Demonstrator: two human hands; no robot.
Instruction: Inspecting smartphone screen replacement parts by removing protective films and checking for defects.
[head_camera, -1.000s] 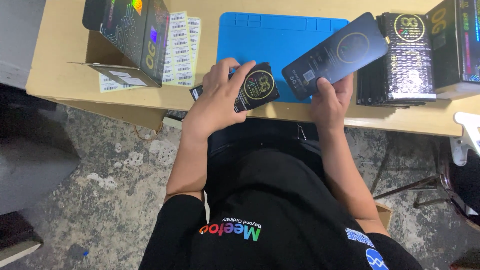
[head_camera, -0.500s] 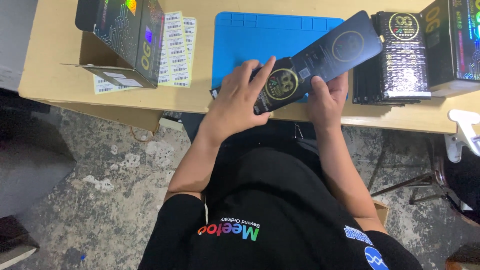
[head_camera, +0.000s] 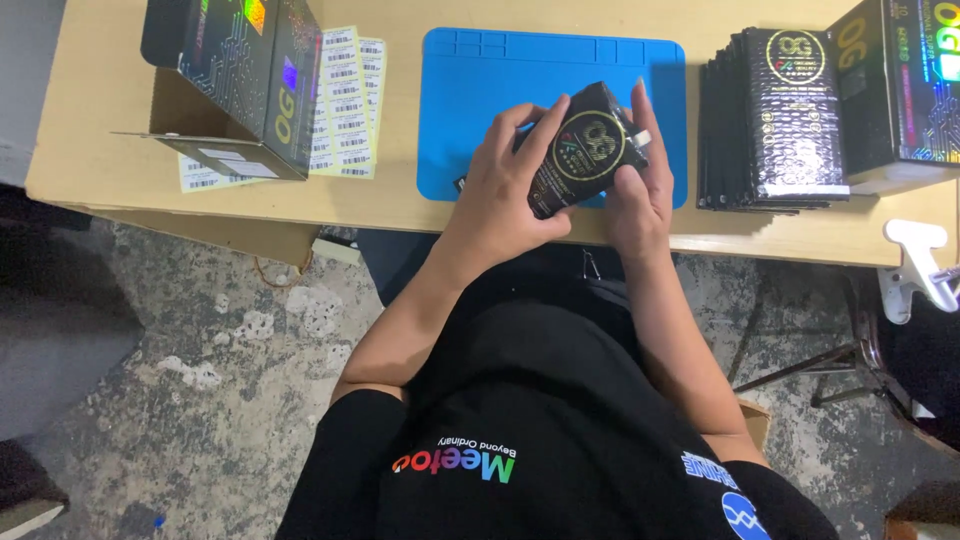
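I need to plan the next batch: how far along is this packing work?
Done: nothing visibly finished; I cannot tell whether any piece has been processed. In hand: left hand and right hand together grip one small black glossy box over the blue rubber mat. Left: a row of black flat packs stands at the right, and barcode sticker sheets lie unused.

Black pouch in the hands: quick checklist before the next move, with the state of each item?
1. Black pouch held by both hands: ok; left hand and right hand grip it from either side.
2. Pouch over the blue mat: ok.
3. Pouch mouth open or sealed: cannot tell.
4. Pouch stack on the table at right: ok, neat.
5. Barcode label sheets near the open box: ok.
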